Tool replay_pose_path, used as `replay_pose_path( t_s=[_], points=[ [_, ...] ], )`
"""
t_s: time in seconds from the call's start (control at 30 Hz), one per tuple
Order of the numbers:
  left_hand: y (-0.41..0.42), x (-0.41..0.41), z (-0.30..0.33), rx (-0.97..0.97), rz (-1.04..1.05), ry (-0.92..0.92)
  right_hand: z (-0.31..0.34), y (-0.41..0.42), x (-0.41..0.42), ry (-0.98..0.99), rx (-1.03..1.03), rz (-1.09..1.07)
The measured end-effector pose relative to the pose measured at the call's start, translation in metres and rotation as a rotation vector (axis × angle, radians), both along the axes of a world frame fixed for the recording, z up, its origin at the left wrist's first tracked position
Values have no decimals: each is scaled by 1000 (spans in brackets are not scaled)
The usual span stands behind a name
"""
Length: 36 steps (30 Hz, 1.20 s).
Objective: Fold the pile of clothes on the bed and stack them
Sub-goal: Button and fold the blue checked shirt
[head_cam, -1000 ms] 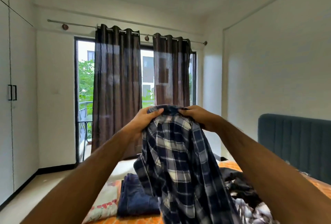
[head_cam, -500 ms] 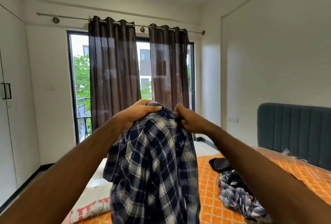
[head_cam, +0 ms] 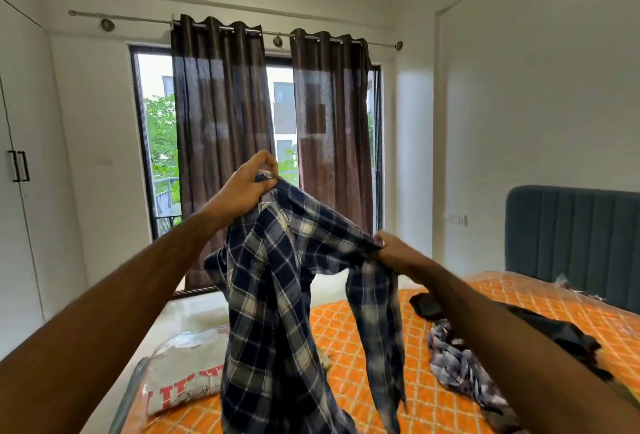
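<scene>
A navy and white plaid shirt (head_cam: 273, 302) hangs in the air in front of me over the bed. My left hand (head_cam: 246, 184) grips its top, near the collar, raised high. My right hand (head_cam: 393, 251) pinches the shirt lower and to the right, so the cloth stretches between the two hands and a sleeve dangles below the right hand. On the orange bed (head_cam: 353, 347), a heap of unfolded clothes (head_cam: 460, 364), dark and grey patterned, lies at the right. A folded grey garment with red print (head_cam: 187, 378) lies at the bed's left edge.
A dark teal headboard (head_cam: 571, 243) stands at the right end of the bed. Brown curtains (head_cam: 225, 142) hang over a glass balcony door straight ahead. A white wardrobe (head_cam: 17, 173) with black handles lines the left wall. Pale floor (head_cam: 180, 315) shows between bed and door.
My hands, close together at the shirt's top before, have drawn apart. The right hand dropped lower and to the right, spreading the shirt. The left hand rose slightly.
</scene>
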<state>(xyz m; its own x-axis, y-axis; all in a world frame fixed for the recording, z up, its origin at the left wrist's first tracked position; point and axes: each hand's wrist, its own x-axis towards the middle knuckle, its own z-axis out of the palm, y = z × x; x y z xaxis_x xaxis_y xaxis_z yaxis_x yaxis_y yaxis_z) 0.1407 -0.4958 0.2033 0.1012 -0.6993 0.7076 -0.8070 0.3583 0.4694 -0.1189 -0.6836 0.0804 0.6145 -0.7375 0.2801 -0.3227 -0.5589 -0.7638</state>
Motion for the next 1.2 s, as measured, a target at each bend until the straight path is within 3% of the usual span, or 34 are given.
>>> replay_pose_path(
  t_s=[0.1,0.2,0.27,0.37,0.4,0.47,0.53,0.7,0.8,0.87,1.03,1.1,1.2],
  points=[
    [4,12,-1,106,-26,-93,8,-9,-14,-399,104,37],
    [6,20,-3,179,27,-215,17,4,-22,-479,77,187],
    [6,19,-4,168,94,-334,21,10,-22,-297,-124,207],
    [7,12,-3,123,156,-445,14,9,-4,318,-539,57],
    [4,10,-3,106,148,-456,6,11,5,451,-574,-27],
    [-1,4,-3,63,122,-466,-15,10,28,507,-491,-129],
    [-6,-1,-2,25,114,-475,-35,11,49,452,-291,-91],
    [-8,-7,2,-24,102,-473,-65,44,92,-92,431,323],
    [-6,-4,2,-31,106,-432,-64,62,105,-181,629,464],
    [-5,1,0,-48,134,-399,-60,70,107,-184,655,452],
    [11,30,-10,15,316,-479,-46,63,92,-452,651,234],
    [19,46,-22,93,408,-489,-31,50,75,-413,496,166],
    [15,59,-47,100,395,-385,-12,29,66,-266,98,-33]
  ],
)
